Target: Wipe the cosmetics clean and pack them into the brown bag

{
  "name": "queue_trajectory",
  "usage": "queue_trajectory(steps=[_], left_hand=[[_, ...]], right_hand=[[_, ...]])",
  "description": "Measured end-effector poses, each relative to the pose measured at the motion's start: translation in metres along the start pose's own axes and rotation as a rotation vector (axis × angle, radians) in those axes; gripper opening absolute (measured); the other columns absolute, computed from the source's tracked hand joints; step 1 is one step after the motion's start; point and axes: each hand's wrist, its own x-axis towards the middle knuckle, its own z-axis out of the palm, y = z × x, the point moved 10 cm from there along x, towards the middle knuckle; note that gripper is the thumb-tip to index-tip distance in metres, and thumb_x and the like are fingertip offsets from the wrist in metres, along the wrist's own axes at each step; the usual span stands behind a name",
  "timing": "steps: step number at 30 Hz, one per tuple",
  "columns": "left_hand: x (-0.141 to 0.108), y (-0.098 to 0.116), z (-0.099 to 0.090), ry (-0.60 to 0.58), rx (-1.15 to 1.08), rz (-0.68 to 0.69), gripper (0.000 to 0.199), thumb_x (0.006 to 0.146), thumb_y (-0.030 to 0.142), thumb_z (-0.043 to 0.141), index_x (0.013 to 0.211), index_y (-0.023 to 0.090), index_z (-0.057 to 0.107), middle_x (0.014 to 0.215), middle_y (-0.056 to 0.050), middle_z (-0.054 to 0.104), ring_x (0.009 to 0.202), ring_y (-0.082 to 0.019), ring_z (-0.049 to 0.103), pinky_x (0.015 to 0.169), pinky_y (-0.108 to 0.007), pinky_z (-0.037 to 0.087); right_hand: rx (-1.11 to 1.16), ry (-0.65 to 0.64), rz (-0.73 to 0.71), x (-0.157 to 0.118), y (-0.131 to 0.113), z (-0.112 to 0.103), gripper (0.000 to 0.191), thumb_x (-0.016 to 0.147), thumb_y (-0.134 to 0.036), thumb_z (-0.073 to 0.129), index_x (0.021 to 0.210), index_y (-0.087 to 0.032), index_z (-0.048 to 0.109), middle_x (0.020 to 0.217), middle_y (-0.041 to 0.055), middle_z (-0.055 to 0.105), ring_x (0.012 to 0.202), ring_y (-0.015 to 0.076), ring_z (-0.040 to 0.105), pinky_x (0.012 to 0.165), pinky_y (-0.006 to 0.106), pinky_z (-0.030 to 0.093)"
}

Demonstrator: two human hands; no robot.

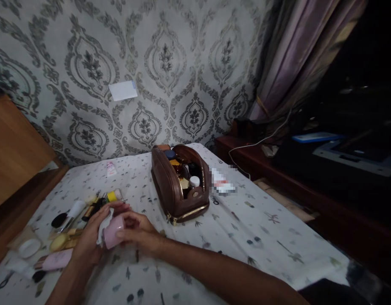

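Observation:
My right hand (141, 228) grips a small pink jar (113, 234), thumb along its near side. A crumpled white tissue (104, 225) lies in my left hand (93, 235), pressed against the jar's left side. Both hands are together above the bed sheet at the left. Under and beside my left hand lie several cosmetics: a makeup brush with a dark head (59, 220), a pink tube (58, 259), and a yellow-banded bottle (114, 195). A brown zip bag (163, 186) stands gaping to the right, with a white-capped container (194, 182) and other items inside.
A pink-and-white tube (110, 168) lies near the patterned wall (165, 84). Right of the bag is a blurred white packet (221, 183). A wooden panel (17, 144) borders the left. A white cable (262, 142) hangs by the dark red furniture (227, 146) at the right.

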Motion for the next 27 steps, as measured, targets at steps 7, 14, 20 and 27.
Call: queue_trajectory(steps=[7,14,20,27], left_hand=[[-0.013,0.017,-0.006,0.166,0.279,0.328,0.048,0.085,0.061,0.051,0.102,0.018,0.065,0.11,-0.011,0.072,0.106,-0.029,0.066,0.097,-0.042,0.05],[-0.026,0.022,0.006,0.116,0.537,0.535,0.047,0.09,0.054,0.048,0.12,0.019,0.058,0.124,-0.01,0.065,0.119,-0.028,0.057,0.105,-0.04,0.042],[-0.018,0.013,-0.004,0.134,0.529,0.425,0.044,0.09,0.057,0.048,0.113,0.022,0.062,0.12,-0.006,0.066,0.114,-0.027,0.058,0.101,-0.036,0.042],[-0.012,0.015,-0.007,0.129,0.518,0.391,0.033,0.089,0.054,0.05,0.095,0.024,0.065,0.096,-0.003,0.071,0.097,-0.025,0.063,0.081,-0.03,0.048]], right_hand=[[0.208,0.038,0.025,-0.001,-0.002,-0.002,0.058,0.051,-0.039,0.094,0.093,-0.02,0.06,0.094,-0.0004,0.068,0.07,0.0115,0.066,0.062,0.024,0.055],[-0.038,0.145,-0.074,0.003,-0.005,-0.021,0.062,0.052,-0.041,0.091,0.103,-0.024,0.06,0.092,-0.0018,0.065,0.08,0.015,0.065,0.074,0.03,0.056],[-0.606,0.154,-0.408,-0.012,-0.041,-0.014,0.066,0.065,-0.024,0.082,0.126,-0.027,0.059,0.12,0.0053,0.062,0.109,0.0219,0.06,0.089,0.034,0.053],[-1.028,0.019,-0.67,-0.031,-0.056,0.014,0.072,0.078,-0.033,0.079,0.142,-0.026,0.047,0.133,0.0105,0.058,0.122,0.0237,0.056,0.104,0.034,0.046]])
